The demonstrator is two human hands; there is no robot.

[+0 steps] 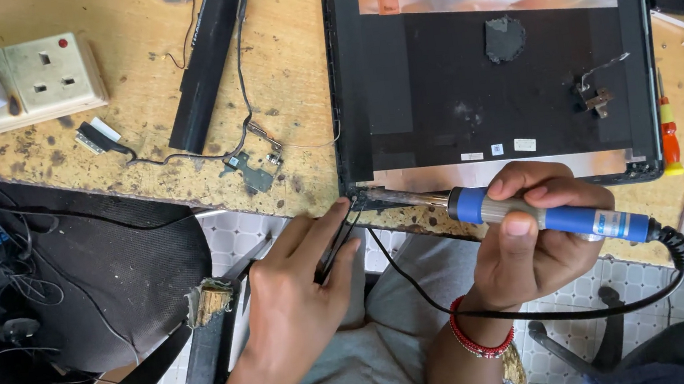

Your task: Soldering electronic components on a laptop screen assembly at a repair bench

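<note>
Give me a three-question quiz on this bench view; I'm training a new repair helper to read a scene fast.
1. True or false: the right hand holds a blue-handled soldering iron.
2. Where does the iron's tip point?
A. at the white power strip
B. at the lower left corner of the black laptop lid
C. at the orange screwdriver
3. What does the left hand pinch near that corner?

Key
1. True.
2. B.
3. A thin black cable, held between fingertips at the lid's lower left corner.
</note>
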